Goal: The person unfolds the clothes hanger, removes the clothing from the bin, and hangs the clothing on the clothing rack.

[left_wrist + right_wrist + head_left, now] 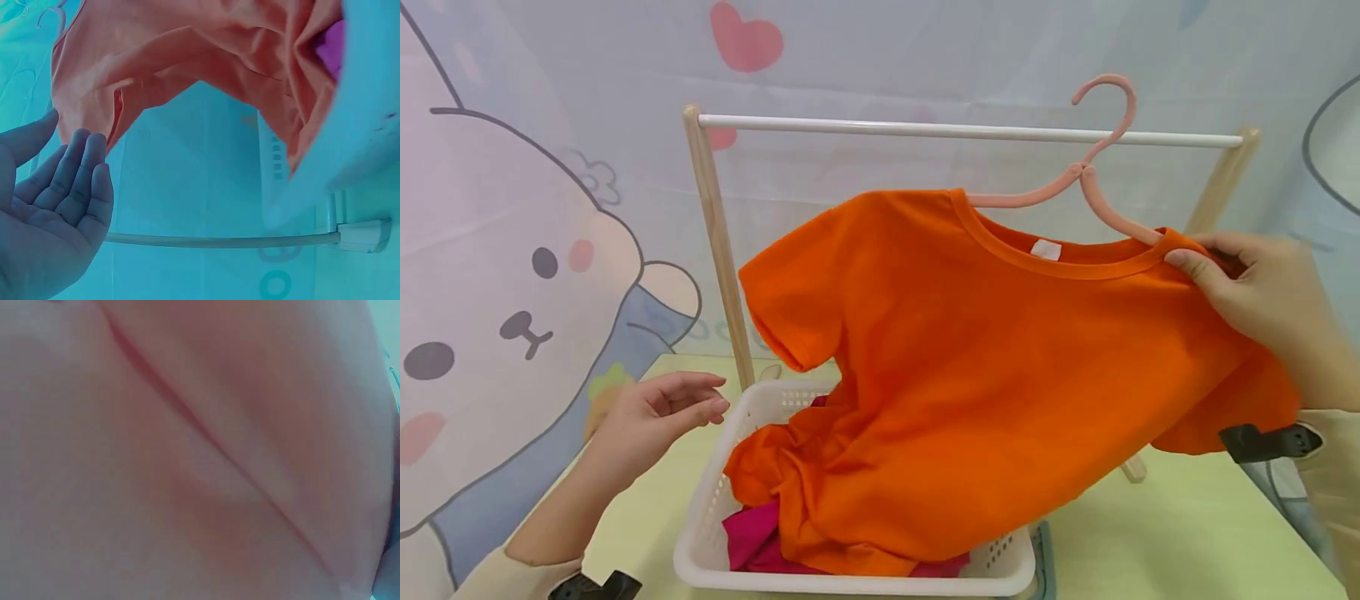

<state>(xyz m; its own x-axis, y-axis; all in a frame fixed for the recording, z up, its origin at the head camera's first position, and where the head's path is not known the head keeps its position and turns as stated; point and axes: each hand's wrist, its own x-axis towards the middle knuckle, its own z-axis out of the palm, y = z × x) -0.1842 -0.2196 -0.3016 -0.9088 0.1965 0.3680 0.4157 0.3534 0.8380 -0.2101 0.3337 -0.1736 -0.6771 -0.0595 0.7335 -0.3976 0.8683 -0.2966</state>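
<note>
An orange T-shirt [970,350] is on a pink hanger [1033,197], whose arms pass into the neck opening. My right hand [1262,287] grips the shirt's right shoulder, thumb in front; the rest of its grip is hidden. The hanger's hook crosses in front of the white rail, its tip above it. The shirt's lower part lies bunched in a white basket [850,581]. My left hand [658,425] is held left of the shirt, fingers slightly bent and holding nothing. The left wrist view shows the left palm [53,228] near a sleeve. Blurred orange cloth [187,456] fills the right wrist view.
Behind the shirt stands a rack with a white rail [880,127] and wooden legs [718,242]. Magenta cloth [752,533] lies in the basket beneath the shirt. The basket is on a pale yellow-green table [1157,533], before a printed cartoon backdrop [512,208].
</note>
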